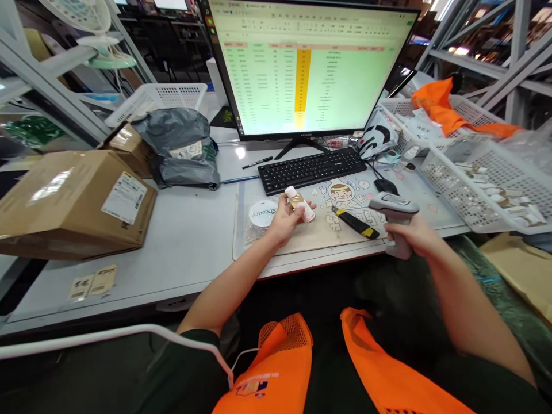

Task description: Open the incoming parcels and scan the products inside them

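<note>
My left hand (285, 219) is closed around a small white tube with a gold label (300, 203), held just above the desk mat (328, 230). My right hand (409, 237) grips the handle of a grey barcode scanner (394, 207), whose head points left toward the tube. A yellow-and-black utility knife (356, 223) lies on the mat between the two hands. A round clear-wrapped packet with printed lettering (262, 214) rests just left of my left hand.
A black keyboard (310, 168), mouse (385, 186) and a monitor (308, 66) showing a spreadsheet stand behind. Cardboard boxes (73, 201) and a grey mailer bag (181, 148) sit left. White baskets (487, 178) of small items fill the right. A pen (257, 163) lies by the keyboard.
</note>
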Motion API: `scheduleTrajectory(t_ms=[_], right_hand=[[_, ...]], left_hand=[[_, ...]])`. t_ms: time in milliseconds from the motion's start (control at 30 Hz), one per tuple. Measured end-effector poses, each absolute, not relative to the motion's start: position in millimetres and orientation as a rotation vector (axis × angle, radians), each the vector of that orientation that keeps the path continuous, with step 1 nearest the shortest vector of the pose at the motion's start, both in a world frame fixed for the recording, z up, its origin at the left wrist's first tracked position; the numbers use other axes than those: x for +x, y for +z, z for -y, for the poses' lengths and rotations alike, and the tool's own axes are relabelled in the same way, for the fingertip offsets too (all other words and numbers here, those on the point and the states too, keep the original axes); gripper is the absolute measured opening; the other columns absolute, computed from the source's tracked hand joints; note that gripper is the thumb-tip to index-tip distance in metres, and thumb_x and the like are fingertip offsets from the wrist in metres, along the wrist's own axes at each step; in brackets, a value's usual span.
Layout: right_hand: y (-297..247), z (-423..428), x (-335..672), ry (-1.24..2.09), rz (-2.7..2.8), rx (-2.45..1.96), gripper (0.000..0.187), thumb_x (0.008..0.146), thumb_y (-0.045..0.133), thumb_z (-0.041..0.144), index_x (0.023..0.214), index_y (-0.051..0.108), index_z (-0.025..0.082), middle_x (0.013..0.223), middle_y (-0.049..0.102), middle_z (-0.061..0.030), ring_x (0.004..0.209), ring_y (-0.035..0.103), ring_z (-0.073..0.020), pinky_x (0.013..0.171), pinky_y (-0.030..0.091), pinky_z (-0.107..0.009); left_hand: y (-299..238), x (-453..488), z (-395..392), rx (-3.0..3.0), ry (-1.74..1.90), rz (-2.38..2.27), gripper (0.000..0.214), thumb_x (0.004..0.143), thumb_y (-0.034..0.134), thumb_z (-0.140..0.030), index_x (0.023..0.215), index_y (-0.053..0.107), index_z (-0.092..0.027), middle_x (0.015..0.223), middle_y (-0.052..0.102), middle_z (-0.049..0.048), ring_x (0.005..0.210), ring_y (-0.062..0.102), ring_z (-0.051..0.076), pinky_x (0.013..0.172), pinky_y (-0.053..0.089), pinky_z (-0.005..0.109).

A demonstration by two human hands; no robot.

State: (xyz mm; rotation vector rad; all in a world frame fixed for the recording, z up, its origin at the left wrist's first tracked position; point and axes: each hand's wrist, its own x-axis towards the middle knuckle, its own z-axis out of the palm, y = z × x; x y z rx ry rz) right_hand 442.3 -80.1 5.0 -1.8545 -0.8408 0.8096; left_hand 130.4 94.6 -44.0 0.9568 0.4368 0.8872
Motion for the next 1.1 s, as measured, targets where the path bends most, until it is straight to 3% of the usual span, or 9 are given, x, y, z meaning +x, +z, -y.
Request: scheduleTrajectory(t_ms=[100, 233, 333, 433, 533, 700, 900, 1033, 1100], right_hand=[[-3.0, 63.1, 491.0, 0.835, 0.627, -1.908, 0.031, 0.063, 0.090, 0.031, 0.085, 0.070, 0.020, 0.065, 0.069, -0.0051, 0.057, 0.063, -0.0196, 0.051, 0.055, -0.031], [-0.9, 42.3, 516.0, 0.630, 0.701, -2.111, 0.018, 0.078, 0.081, 0.030, 0.075, 0.066, 0.019, 0.073, 0.072, -0.0112, 0.075, 0.072, -0.0251, 0.074, 0.061, -0.039], [5.5, 42.9, 506.4, 0.419, 0.708, -2.213, 0.020, 0.077, 0.084, 0.030, 0.075, 0.071, 0.016, 0.077, 0.074, -0.0133, 0.094, 0.073, -0.0306, 0.090, 0.058, -0.041], [4.9, 51.9, 475.5, 0.257, 0.782, -2.193, 0.029, 0.086, 0.080, 0.037, 0.106, 0.078, 0.016, 0.096, 0.078, -0.0095, 0.100, 0.071, -0.0251, 0.095, 0.055, -0.036], [-3.0, 63.0, 425.2, 0.654, 1.502, -1.815, 0.042, 0.095, 0.072, 0.042, 0.131, 0.071, 0.020, 0.092, 0.077, -0.0034, 0.085, 0.071, -0.0205, 0.082, 0.056, -0.032], [-6.7, 78.1, 401.8, 0.586, 1.745, -1.561, 0.034, 0.097, 0.070, 0.050, 0.116, 0.073, 0.022, 0.097, 0.077, -0.0035, 0.088, 0.072, -0.0197, 0.080, 0.054, -0.030], [37.7, 83.9, 596.8, -0.348, 0.930, -1.989, 0.031, 0.096, 0.065, 0.046, 0.100, 0.073, 0.016, 0.093, 0.078, -0.0091, 0.088, 0.072, -0.0193, 0.087, 0.055, -0.033], [53.7, 104.3, 703.9, -0.493, 0.659, -2.086, 0.045, 0.090, 0.068, 0.059, 0.093, 0.075, 0.015, 0.102, 0.078, -0.0215, 0.107, 0.074, -0.0330, 0.103, 0.049, -0.058], [36.9, 100.4, 728.7, -0.483, 0.606, -2.087, 0.059, 0.080, 0.075, 0.068, 0.100, 0.076, 0.012, 0.114, 0.076, -0.0290, 0.119, 0.070, -0.0430, 0.103, 0.039, -0.073]], left_hand=[[-43.7, 131.3, -92.3, 0.949, 0.826, -0.470, 0.086, 0.075, 0.094, -0.061, 0.134, 0.040, -0.029, 0.124, 0.070, 0.0093, 0.114, 0.076, 0.034, 0.083, 0.063, 0.042], [-41.3, 127.2, -87.8, 1.052, 0.672, -0.539, 0.093, 0.069, 0.095, -0.065, 0.137, 0.049, -0.022, 0.122, 0.073, 0.0155, 0.096, 0.078, 0.028, 0.058, 0.050, 0.024], [-40.5, 121.4, -83.2, 1.242, 0.512, -0.577, 0.084, 0.067, 0.095, -0.066, 0.126, 0.060, -0.017, 0.121, 0.076, 0.0175, 0.102, 0.077, 0.029, 0.072, 0.057, 0.029], [-39.5, 130.5, -78.3, 1.550, 0.388, -0.577, 0.068, 0.075, 0.087, -0.066, 0.119, 0.069, -0.017, 0.119, 0.078, 0.0155, 0.111, 0.075, 0.033, 0.097, 0.059, 0.043], [-31.7, 157.8, -60.0, 1.865, 0.326, -0.488, 0.054, 0.083, 0.077, -0.060, 0.118, 0.076, -0.019, 0.121, 0.080, 0.0124, 0.111, 0.075, 0.035, 0.105, 0.057, 0.049], [-17.3, 170.3, -38.4, 2.121, 0.358, -0.402, 0.049, 0.094, 0.066, -0.055, 0.131, 0.074, -0.024, 0.127, 0.078, 0.0098, 0.110, 0.076, 0.032, 0.095, 0.065, 0.046], [-34.2, 66.4, -126.8, 2.593, 0.835, -1.157, 0.056, 0.083, 0.061, -0.076, 0.127, 0.070, -0.042, 0.152, 0.063, 0.0022, 0.154, 0.043, 0.050, 0.125, 0.036, 0.078], [-52.4, 25.4, -147.0, 2.149, 0.578, -1.453, 0.081, 0.070, 0.073, -0.070, 0.135, 0.066, -0.022, 0.145, 0.068, 0.0177, 0.136, 0.061, 0.053, 0.116, 0.045, 0.077], [-61.3, 23.7, -142.7, 2.039, 0.633, -1.578, 0.082, 0.078, 0.067, -0.066, 0.144, 0.059, -0.018, 0.155, 0.061, 0.0183, 0.144, 0.057, 0.044, 0.124, 0.043, 0.065]])
